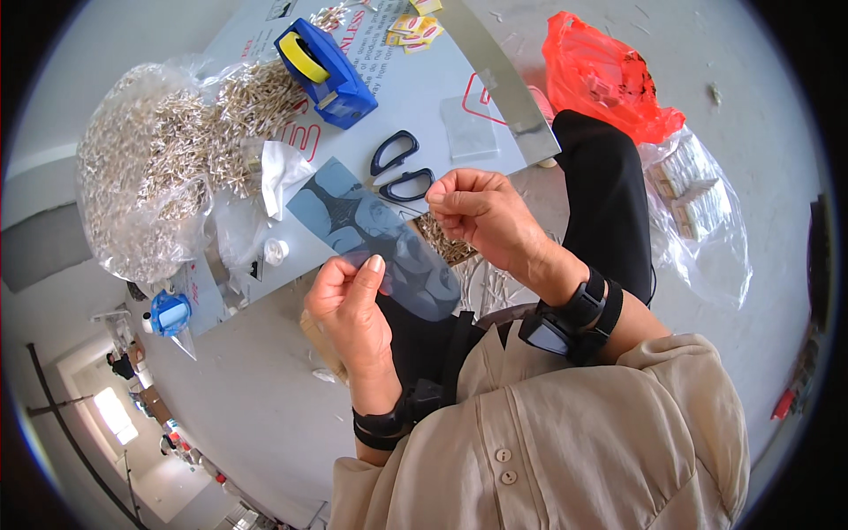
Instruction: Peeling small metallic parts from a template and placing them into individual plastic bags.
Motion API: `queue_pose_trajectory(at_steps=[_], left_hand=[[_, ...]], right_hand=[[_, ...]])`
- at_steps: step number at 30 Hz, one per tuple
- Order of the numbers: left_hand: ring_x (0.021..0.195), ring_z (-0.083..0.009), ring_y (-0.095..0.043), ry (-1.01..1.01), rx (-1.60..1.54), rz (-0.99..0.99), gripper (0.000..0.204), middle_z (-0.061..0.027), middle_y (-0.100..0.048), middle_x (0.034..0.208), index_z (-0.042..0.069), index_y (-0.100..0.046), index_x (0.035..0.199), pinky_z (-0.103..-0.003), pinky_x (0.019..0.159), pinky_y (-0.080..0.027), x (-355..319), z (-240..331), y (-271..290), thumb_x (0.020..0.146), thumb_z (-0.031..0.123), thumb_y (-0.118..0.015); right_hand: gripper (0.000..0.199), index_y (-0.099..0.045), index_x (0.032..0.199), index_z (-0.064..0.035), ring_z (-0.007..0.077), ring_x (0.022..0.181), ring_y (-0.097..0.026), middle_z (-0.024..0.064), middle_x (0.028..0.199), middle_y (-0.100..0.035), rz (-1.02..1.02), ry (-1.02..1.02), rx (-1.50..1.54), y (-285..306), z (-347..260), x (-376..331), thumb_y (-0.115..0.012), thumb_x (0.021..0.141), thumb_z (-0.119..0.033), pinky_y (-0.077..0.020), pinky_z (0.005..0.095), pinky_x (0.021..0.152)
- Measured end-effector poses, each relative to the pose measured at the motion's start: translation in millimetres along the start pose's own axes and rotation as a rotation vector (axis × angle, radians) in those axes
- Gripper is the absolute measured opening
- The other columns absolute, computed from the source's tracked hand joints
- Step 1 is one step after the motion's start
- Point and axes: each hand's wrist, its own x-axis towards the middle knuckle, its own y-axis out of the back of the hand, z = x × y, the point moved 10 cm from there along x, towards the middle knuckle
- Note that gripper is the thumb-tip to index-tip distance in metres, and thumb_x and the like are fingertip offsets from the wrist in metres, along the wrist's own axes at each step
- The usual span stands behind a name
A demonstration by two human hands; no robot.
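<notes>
My left hand [355,309] pinches the left edge of a dark, see-through film sheet [406,256] that looks like an X-ray film, thumb on top. The sheet slants from the table over my lap, its near end rounded. Right of it, my right hand [481,212] is raised with thumb and forefinger pressed together; what they hold, if anything, is too small to make out. Just beyond that hand, scissors with dark blue handles [395,152] lie on the table; their blades are hidden. A white crumpled piece [281,175] lies left of the film's far end.
A clear bag spilling many cotton swabs [181,132] covers the table's left. Near it stand a blue tape dispenser [329,75] and small yellow packets [413,34]. A clear flat pouch [470,128] lies at right. A red bag [605,79] and a clear bag of packs [693,199] rest beyond my leg.
</notes>
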Motion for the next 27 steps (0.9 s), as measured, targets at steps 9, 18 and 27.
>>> queue_pose_trajectory(at_steps=[9, 18, 27], left_hand=[[0.064, -0.0097, -0.051, -0.509, 0.516, -0.047, 0.01, -0.0038, -0.058, 0.078, 0.001, -0.063, 0.077, -0.019, 0.056, -0.04, -11, 46, -17, 0.074, -0.001, -0.072], [0.08, -0.021, -0.054, -0.979, 0.746, -0.128, 0.031, -0.0091, -0.056, 0.096, 0.006, -0.07, 0.092, -0.025, 0.059, -0.046, -39, 68, -43, 0.068, -0.014, -0.07], [0.066, -0.0149, -0.052, -0.371, 0.22, 0.018, 0.02, -0.0086, -0.057, 0.082, -0.003, -0.06, 0.089, -0.023, 0.056, -0.042, -7, 36, -8, 0.091, 0.016, -0.057]], right_hand=[[0.027, -0.06, 0.075, -0.0023, 0.0075, 0.052, -0.045, 0.0019, 0.066, -0.056, -0.219, -0.249, -0.04, -12, 16, -10, -0.055, 0.093, -0.021, -0.0339, 0.0223, 0.047], [0.015, -0.064, 0.079, -0.0046, 0.0036, 0.059, -0.049, -0.0039, 0.068, -0.056, -0.326, -0.13, -0.074, -26, 6, -14, -0.064, 0.087, -0.018, -0.0357, 0.0187, 0.051], [0.008, -0.064, 0.078, -0.0058, 0.0025, 0.058, -0.047, -0.0057, 0.068, -0.056, -0.262, -0.031, -0.118, -21, 2, -11, -0.066, 0.085, -0.01, -0.0351, 0.0181, 0.051]])
